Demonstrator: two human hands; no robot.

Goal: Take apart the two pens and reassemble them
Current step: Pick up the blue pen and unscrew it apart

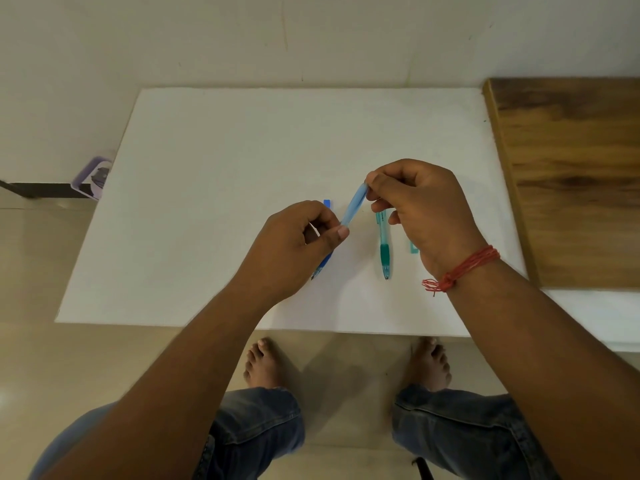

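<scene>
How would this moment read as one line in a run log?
both hands on translucent light-blue pen barrel | left hand grips lower end | right hand pinches upper end | green pen lies on white table

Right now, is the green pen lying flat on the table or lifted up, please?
Lying flat. The green pen rests on the white table, tip toward the person, untouched; both hands hold the blue pen above.

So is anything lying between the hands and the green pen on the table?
Nothing visible blocks it. The green pen lies in the open on the white table, just beside the right hand. Both hands, though, hold the blue pen.
</scene>
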